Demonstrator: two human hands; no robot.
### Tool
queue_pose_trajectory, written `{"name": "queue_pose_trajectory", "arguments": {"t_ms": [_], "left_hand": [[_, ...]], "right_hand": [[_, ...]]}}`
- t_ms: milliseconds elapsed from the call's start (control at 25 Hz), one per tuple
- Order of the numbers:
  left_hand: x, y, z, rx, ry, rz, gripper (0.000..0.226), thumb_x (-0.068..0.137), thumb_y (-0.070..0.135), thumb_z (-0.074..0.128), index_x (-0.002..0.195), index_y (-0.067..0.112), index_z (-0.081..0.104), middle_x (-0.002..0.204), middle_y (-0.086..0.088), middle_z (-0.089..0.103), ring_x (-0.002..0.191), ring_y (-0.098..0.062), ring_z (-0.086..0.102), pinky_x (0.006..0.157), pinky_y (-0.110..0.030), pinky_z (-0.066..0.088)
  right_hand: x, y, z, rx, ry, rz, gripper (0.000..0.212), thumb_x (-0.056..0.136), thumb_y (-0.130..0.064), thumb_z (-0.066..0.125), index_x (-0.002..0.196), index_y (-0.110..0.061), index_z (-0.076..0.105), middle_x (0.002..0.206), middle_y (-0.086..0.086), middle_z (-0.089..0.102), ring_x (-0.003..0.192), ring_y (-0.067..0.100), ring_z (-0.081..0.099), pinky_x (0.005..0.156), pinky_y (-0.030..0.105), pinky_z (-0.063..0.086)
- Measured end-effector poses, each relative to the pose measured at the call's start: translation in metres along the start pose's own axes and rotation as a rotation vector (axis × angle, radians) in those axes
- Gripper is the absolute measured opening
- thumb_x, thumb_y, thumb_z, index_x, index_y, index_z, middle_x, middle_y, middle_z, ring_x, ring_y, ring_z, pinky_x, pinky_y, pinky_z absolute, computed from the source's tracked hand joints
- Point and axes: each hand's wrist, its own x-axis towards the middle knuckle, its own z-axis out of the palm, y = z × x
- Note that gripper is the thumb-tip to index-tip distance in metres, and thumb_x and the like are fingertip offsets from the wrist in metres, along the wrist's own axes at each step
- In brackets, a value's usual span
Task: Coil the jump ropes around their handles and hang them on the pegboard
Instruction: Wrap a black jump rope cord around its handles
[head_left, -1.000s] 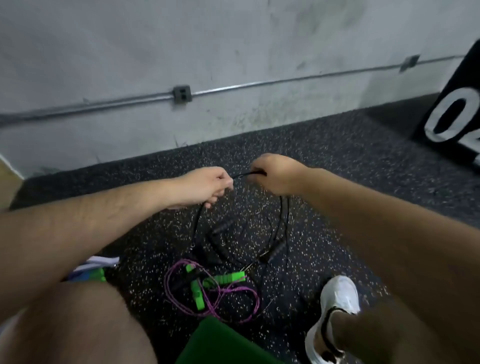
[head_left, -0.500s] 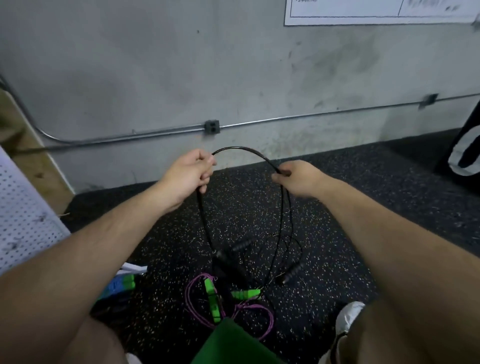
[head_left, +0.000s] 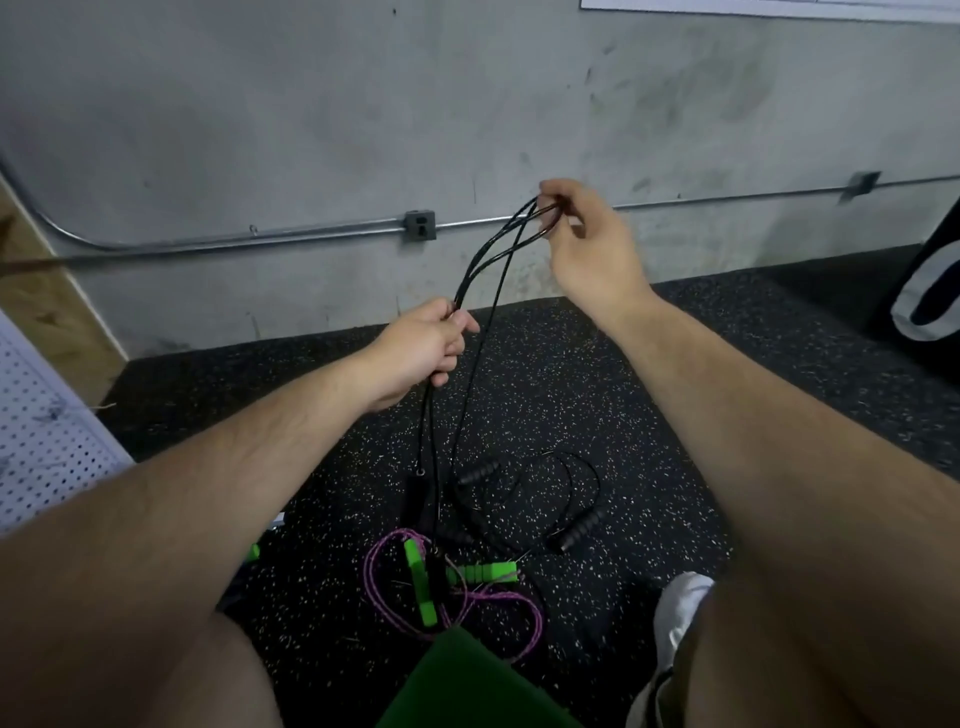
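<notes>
Hands both on the black jump rope (head_left: 464, 286): your right hand (head_left: 582, 244) pinches its looped strands up high against the wall, and your left hand (head_left: 421, 345) clasps them lower down. Strands drop toward black handles (head_left: 415, 493) near the speckled floor (head_left: 597, 374), beside the purple rope (head_left: 384, 587) with green grips. Pegboard (head_left: 41, 431) sits far left.

Speckled rubber floor (head_left: 597, 395), glossy black rope (head_left: 488, 260)

No legible text, label or number anywhere.
</notes>
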Motion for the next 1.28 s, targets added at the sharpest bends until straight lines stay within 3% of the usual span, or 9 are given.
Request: {"name": "queue_pose_trajectory", "arguments": {"t_ms": [240, 480, 520, 600, 680, 760, 960, 1160, 1280], "left_hand": [[0.018, -0.008, 0.001, -0.012, 0.016, -0.075, 0.017, 0.105, 0.015, 0.047, 0.121, 0.015, 0.049, 0.070, 0.004, 0.039, 0.052, -0.007, 0.035, 0.049, -0.027, 0.032], [0.023, 0.001, 0.009, 0.156, 0.233, -0.070, 0.097, 0.083, 0.040, 0.079, 0.154, 0.041, 0.013, 0.104, -0.026, 0.062, 0.046, -0.004, 0.049, 0.044, -0.024, 0.038], [0.022, 0.003, 0.010, 0.140, 0.209, -0.056, 0.097, 0.081, 0.047, 0.080, 0.155, 0.043, 0.016, 0.121, -0.020, 0.054, 0.044, -0.002, 0.048, 0.043, -0.023, 0.036], [0.024, 0.001, 0.013, 0.133, 0.085, -0.034, 0.067, 0.089, 0.053, 0.070, 0.147, 0.034, 0.042, 0.088, 0.019, 0.037, 0.047, -0.006, 0.041, 0.045, -0.023, 0.031], [0.025, -0.001, 0.015, 0.109, 0.050, -0.010, 0.031, 0.100, 0.049, 0.056, 0.109, 0.022, 0.068, 0.058, 0.011, 0.040, 0.049, -0.011, 0.033, 0.046, -0.023, 0.027], [0.022, 0.002, 0.012, 0.006, 0.114, -0.005, 0.034, 0.104, 0.045, 0.050, 0.088, 0.019, 0.066, 0.052, 0.008, 0.036, 0.049, -0.012, 0.030, 0.045, -0.024, 0.026], [0.010, 0.011, -0.007, -0.302, 0.050, 0.099, 0.034, 0.106, 0.039, 0.045, 0.100, 0.010, 0.062, 0.058, 0.003, 0.028, 0.049, -0.011, 0.022, 0.041, -0.022, 0.020], [0.006, -0.008, -0.029, -0.109, 0.030, 0.014, 0.037, 0.100, 0.033, 0.061, 0.136, 0.027, 0.058, 0.062, 0.007, 0.037, 0.050, -0.008, 0.026, 0.042, -0.021, 0.022], [0.007, -0.025, -0.022, 0.001, -0.079, -0.106, 0.043, 0.094, 0.033, 0.070, 0.135, 0.030, 0.057, 0.060, 0.008, 0.036, 0.049, -0.008, 0.025, 0.043, -0.023, 0.021]], "right_hand": [[0.002, -0.005, -0.004, 0.021, -0.054, 0.011, 0.040, 0.100, -0.008, 0.045, 0.133, -0.028, 0.056, 0.120, -0.015, 0.064, 0.068, 0.017, 0.053, 0.057, 0.039, 0.052], [-0.003, -0.022, 0.003, 0.079, -0.290, 0.089, 0.021, 0.102, -0.016, 0.053, 0.113, -0.025, 0.068, 0.097, -0.007, 0.075, 0.083, 0.010, 0.074, 0.068, 0.031, 0.051], [-0.006, -0.022, 0.004, 0.074, -0.343, 0.094, 0.017, 0.102, -0.019, 0.056, 0.112, -0.021, 0.069, 0.093, -0.005, 0.076, 0.082, 0.011, 0.074, 0.066, 0.026, 0.051], [-0.011, -0.018, 0.006, 0.094, -0.423, 0.099, 0.019, 0.101, -0.020, 0.059, 0.116, -0.015, 0.069, 0.087, 0.000, 0.075, 0.076, 0.013, 0.071, 0.060, 0.022, 0.051], [-0.012, -0.011, 0.007, 0.114, -0.446, 0.131, 0.033, 0.097, -0.011, 0.062, 0.130, -0.013, 0.060, 0.081, 0.003, 0.071, 0.068, 0.013, 0.065, 0.058, 0.025, 0.051], [-0.012, 0.002, 0.008, 0.033, -0.540, 0.242, 0.056, 0.090, -0.005, 0.065, 0.141, -0.016, 0.046, 0.078, 0.003, 0.064, 0.063, 0.012, 0.056, 0.057, 0.027, 0.047], [-0.033, 0.039, 0.037, -0.288, -1.044, 0.456, 0.033, 0.091, -0.032, 0.072, 0.121, -0.022, 0.065, 0.070, -0.003, 0.053, 0.059, 0.011, 0.047, 0.055, 0.028, 0.040], [-0.028, 0.027, 0.047, -0.385, -0.675, 0.257, 0.028, 0.102, -0.040, 0.053, 0.090, -0.021, 0.069, 0.063, -0.007, 0.056, 0.052, 0.010, 0.050, 0.052, 0.024, 0.043], [-0.017, 0.008, 0.042, -0.142, -0.411, 0.168, 0.029, 0.102, -0.040, 0.053, 0.088, -0.022, 0.071, 0.060, -0.008, 0.054, 0.054, 0.012, 0.049, 0.059, 0.030, 0.044]]}}
